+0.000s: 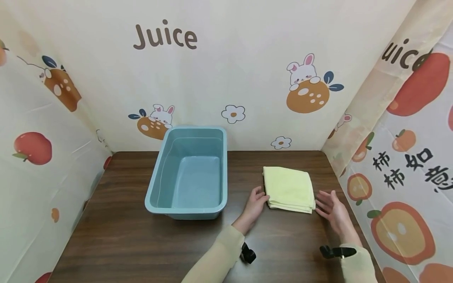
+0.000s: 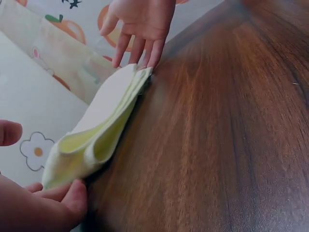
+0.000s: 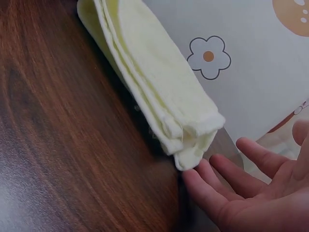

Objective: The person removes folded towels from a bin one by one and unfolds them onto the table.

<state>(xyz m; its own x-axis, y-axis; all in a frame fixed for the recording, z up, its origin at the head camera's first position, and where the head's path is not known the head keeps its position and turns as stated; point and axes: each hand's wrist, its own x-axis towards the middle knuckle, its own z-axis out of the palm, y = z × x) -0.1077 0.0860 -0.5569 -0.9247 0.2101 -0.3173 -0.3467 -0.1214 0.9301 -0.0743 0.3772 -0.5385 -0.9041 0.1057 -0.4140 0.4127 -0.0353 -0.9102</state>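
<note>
Left hand (image 1: 255, 203) and right hand (image 1: 334, 212), fingers apart, at yellow cloth (image 1: 288, 188), can't see its underside; brown table (image 1: 141, 247), cartoony backdrop (image 1: 247, 59).

Pale yel. cloth (image 1: 288, 188), folded, layered, on brn tbl (image 1: 283, 243)

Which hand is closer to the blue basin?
The left hand, between the blue basin and the folded yellow cloth; the right hand is on the cloth's opposite side, farther from the basin.

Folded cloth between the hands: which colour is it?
The cloth is pale yellow, clearest in the head view.
</note>
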